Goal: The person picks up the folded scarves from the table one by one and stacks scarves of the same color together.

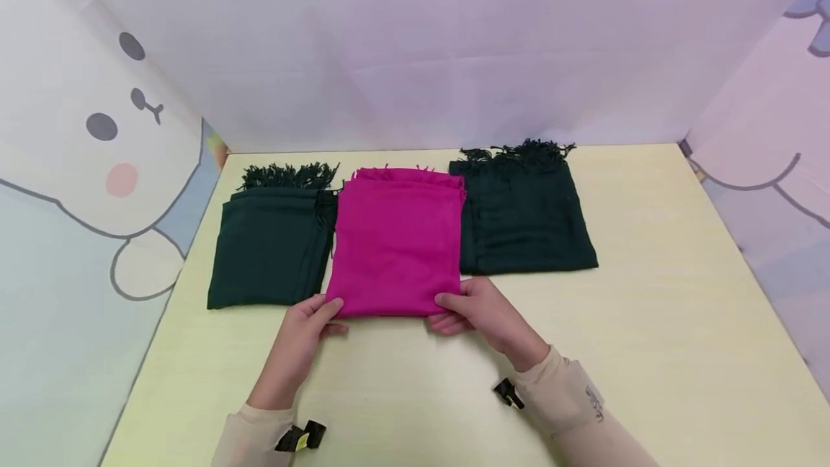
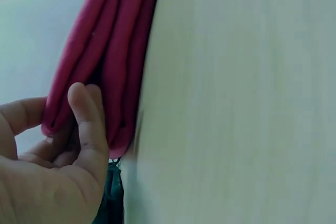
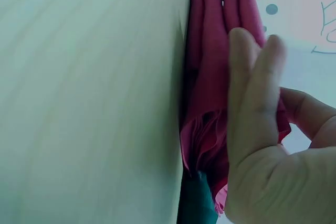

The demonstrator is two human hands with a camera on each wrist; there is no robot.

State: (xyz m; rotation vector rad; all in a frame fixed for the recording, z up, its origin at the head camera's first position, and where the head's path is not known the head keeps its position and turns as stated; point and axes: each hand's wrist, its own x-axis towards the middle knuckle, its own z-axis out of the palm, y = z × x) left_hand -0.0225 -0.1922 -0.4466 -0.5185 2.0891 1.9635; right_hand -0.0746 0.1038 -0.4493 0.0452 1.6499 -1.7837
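A folded magenta scarf (image 1: 398, 243) lies in the middle, its short fringe at the far edge. My left hand (image 1: 301, 330) pinches its near left corner, thumb on top and fingers beneath. At the near right corner my right hand (image 1: 486, 316) pinches it the same way. Seen from the left wrist, the scarf's (image 2: 126, 51) near edge shows several thick folded layers, with fingers between them. In the right wrist view, fingers (image 3: 254, 98) lie against the layers of the scarf (image 3: 210, 87), and loose layer edges show at its side.
A folded dark green scarf (image 1: 269, 247) with fringe lies left of the magenta one. Another dark green scarf (image 1: 525, 218) lies to the right, partly beneath or against the magenta one. All are on a pale wooden table (image 1: 661, 294), with a white wall (image 1: 441, 49) behind.
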